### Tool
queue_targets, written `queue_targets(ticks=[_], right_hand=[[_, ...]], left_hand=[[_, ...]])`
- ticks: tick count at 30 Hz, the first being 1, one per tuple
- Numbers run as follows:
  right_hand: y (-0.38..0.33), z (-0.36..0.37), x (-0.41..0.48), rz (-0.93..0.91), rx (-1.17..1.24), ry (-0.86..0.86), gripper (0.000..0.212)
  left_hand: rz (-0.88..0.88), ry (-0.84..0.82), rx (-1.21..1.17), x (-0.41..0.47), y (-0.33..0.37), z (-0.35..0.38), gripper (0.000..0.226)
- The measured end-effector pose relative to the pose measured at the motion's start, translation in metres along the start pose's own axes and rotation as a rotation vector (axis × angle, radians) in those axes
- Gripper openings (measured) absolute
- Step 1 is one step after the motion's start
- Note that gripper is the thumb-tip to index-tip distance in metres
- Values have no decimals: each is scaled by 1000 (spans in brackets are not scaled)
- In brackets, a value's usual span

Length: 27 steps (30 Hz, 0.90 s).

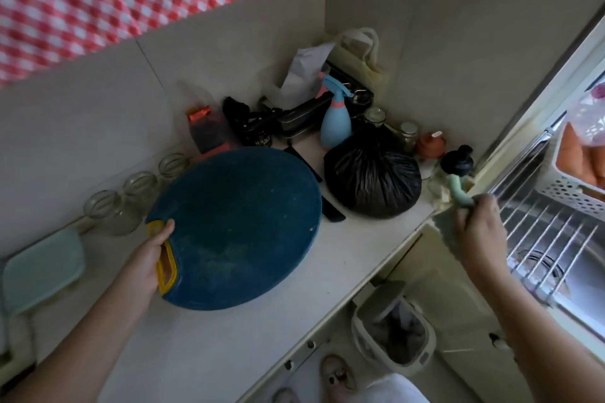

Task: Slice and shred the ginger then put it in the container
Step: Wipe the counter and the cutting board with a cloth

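Left hand (154, 255) grips yellow handle (167, 267) of blue cutting board (239, 226); right hand (481, 222), well right of board, clutches mint-handled utensil (459, 190). No ginger in view.

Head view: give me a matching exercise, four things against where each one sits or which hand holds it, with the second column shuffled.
1. round dark blue cutting board
2. bulging black plastic bag
3. pale blue plastic spray bottle
4. mint-green tool handle

A. gripped by the right hand
B. standing behind the bag, near the wall
C. sitting on the white counter, untouched
D. held at its yellow grip by the left hand

Pairs: 1-D, 2-C, 3-B, 4-A
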State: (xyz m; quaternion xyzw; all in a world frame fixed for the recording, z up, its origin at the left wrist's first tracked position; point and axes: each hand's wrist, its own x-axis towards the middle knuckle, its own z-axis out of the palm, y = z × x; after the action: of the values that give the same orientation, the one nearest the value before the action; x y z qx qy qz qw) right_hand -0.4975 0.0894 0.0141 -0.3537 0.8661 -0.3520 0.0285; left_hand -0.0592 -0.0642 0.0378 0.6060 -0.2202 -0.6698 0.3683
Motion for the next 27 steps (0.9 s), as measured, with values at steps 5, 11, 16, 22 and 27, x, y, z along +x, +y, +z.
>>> queue_targets(ticks=[5,11,16,22,27], right_hand=[[-36,36,-29,-204,78,-108,23],[2,105,-81,-469,-88,-634,42],[-21,134,-132,-515,-31,-663,56],[-47,141,-174,-848,92,-1096,60],[-98,117,-200,-463,296,-1363,28]], left_hand=[[86,66,8,-17,15,-44,22],[152,138,-36,-35,2,-83,16],[220,231,-101,-46,-13,-102,14],[262,259,-157,-62,-20,-112,26],[250,293,-192,-70,-24,-128,15]])
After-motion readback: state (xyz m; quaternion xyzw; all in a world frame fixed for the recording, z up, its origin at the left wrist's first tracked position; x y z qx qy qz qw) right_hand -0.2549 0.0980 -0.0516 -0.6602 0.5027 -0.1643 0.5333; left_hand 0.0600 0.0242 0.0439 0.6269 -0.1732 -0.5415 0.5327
